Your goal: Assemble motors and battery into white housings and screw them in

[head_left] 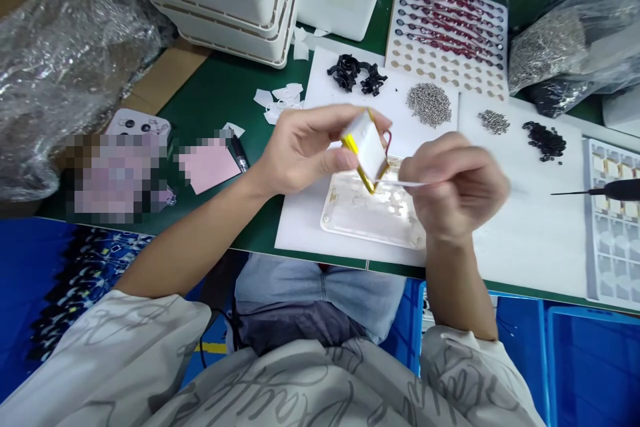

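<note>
Above the white work mat, my left hand [300,150] grips a small pouch battery [371,153] between thumb and fingers. The battery is silvery white with yellow tape along its edges, and a red wire loops out at its right side. My right hand [455,183], slightly blurred, pinches a thin white strip [400,183] that reaches the battery's lower corner. Whether the strip is stuck to the battery I cannot tell. Below both hands, a white plastic shell [367,213] lies on the mat, partly hidden by my right hand.
Small screws [429,105], black clips [353,73] and black rubber bits [545,141] lie in piles. A board of red-wired parts [450,20] sits behind. A screwdriver [617,191] points in from the right over a compartment tray [617,260]. White bins [240,33] are stacked at back left.
</note>
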The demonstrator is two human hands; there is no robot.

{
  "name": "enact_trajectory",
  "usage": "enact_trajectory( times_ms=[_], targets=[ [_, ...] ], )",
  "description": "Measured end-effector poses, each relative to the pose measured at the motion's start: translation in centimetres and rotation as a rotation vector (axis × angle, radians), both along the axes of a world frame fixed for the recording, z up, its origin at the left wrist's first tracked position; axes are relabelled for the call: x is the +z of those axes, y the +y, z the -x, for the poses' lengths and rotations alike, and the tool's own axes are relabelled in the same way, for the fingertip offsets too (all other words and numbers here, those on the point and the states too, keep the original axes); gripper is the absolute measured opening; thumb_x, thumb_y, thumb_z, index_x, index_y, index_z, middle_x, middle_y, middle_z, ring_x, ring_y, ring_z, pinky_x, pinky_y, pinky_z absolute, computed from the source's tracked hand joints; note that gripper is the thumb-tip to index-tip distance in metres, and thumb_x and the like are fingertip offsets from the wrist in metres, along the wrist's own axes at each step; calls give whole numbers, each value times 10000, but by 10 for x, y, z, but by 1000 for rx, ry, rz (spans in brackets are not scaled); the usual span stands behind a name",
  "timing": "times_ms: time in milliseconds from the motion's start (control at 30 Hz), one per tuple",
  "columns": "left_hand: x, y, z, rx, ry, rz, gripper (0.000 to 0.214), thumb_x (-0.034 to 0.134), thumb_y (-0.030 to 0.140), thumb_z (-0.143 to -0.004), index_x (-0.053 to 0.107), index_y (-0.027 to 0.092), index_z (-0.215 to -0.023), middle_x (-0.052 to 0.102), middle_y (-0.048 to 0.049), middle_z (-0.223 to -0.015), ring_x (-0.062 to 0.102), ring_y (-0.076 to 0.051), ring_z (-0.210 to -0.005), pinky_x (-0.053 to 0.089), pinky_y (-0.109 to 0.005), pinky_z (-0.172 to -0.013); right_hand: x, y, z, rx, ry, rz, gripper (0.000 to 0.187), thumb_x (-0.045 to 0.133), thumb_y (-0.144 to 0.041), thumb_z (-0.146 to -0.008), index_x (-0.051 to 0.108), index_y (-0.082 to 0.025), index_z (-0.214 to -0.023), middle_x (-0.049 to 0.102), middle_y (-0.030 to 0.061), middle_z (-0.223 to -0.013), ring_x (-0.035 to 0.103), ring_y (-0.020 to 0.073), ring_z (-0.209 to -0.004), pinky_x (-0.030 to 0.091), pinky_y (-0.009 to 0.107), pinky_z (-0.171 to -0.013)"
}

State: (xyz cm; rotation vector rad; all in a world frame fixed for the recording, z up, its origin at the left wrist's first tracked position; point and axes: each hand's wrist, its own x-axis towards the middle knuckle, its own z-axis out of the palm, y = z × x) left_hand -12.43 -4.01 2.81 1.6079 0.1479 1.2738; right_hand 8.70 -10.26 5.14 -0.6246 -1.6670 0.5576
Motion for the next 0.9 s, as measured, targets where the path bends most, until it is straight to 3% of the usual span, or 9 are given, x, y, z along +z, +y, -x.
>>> enact_trajectory(
  times_ms=[100,200,267,433,600,667,800,900],
  targets=[
    [8,6,1,31,-249,122,274,671,513,-1038,824,335,-1179,789,87,-1174,749,-112,-995,682,-270,-824,4,11,-6,-124,343,32,257,676,-414,-999,581,-229,-848,415,-7,-752,399,35,-540,337,164,-411],
    [20,15,12,173,-326,282,371,609,613,-1040,838,322,-1017,763,54,-987,629,-91,-815,620,-242,-670,5,23,-11,-348,436,88,324,754,-409,-940,518,-207,-850,484,11,-889,511,34,-660,365,142,-471],
    [26,22,26,255,-283,363,472,473,661,-1073,818,340,-1043,723,19,-983,595,-117,-837,598,-281,-691,3,26,-12,-392,361,121,304,749,-412,-943,524,-214,-891,545,19,-945,567,53,-695,401,161,-492],
    [23,37,58,453,-231,301,679,113,640,-1118,704,365,-1306,680,-32,-1148,651,-167,-967,592,-359,-799,12,24,-7,-320,68,205,140,738,-311,-961,651,-211,-917,579,0,-768,567,75,-595,458,217,-501],
    [23,46,65,523,-287,390,785,12,683,-1098,622,291,-1399,686,-42,-1167,683,-160,-1075,630,-331,-865,25,51,24,-170,-444,331,128,753,-309,-944,716,-191,-977,679,4,-852,643,67,-694,542,203,-625],
    [26,46,63,525,-305,398,793,15,662,-1105,576,224,-1455,694,-67,-1166,715,-184,-1109,637,-323,-855,16,79,42,-88,-567,347,172,741,-353,-951,702,-186,-963,675,3,-827,633,68,-677,532,206,-626],
    [33,44,54,524,-387,491,784,61,499,-1131,546,8,-1503,717,-93,-1077,737,-264,-1231,582,-261,-777,-24,146,72,-8,-683,349,254,740,-440,-941,685,-192,-955,671,8,-789,622,99,-671,555,248,-664],
    [34,42,45,533,-250,536,801,31,502,-1117,612,91,-1485,728,-51,-1193,687,-268,-1323,538,-223,-774,-47,174,80,35,-773,237,294,733,-475,-936,707,-194,-1019,727,72,-976,679,162,-836,621,339,-842]
  ],
)
